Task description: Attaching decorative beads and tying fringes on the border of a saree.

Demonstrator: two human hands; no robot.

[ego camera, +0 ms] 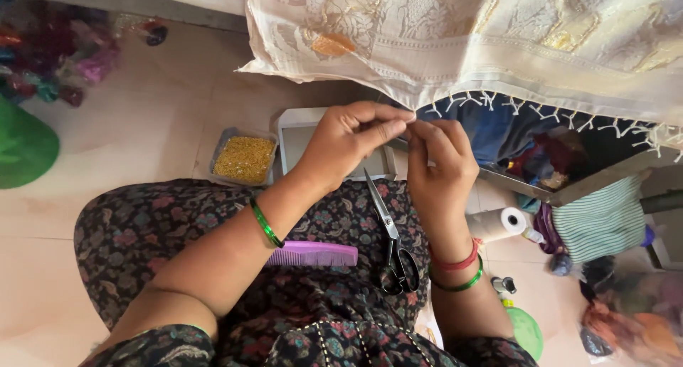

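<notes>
A cream patterned cloth (pixel 498 40) with a knotted tassel fringe (pixel 491 100) hangs across the top. My left hand (pixel 352 143) and my right hand (pixel 437 164) meet at the fringe's left end, fingertips pinched together on a fine tassel thread. On my lap, covered in dark floral fabric, black-handled scissors (pixel 391 239) lie shut between my forearms, and a purple comb (pixel 316 254) rests beside my left wrist. Green bangles circle both wrists, with a red one on the right.
A small tray of yellow beads (pixel 244 159) and a grey-white box (pixel 295 136) sit on the tiled floor beyond my knee. A cone of white thread (pixel 498 223), a striped cloth (pixel 601 221) and fabric scraps lie at right. A green object (pixel 21 146) is at left.
</notes>
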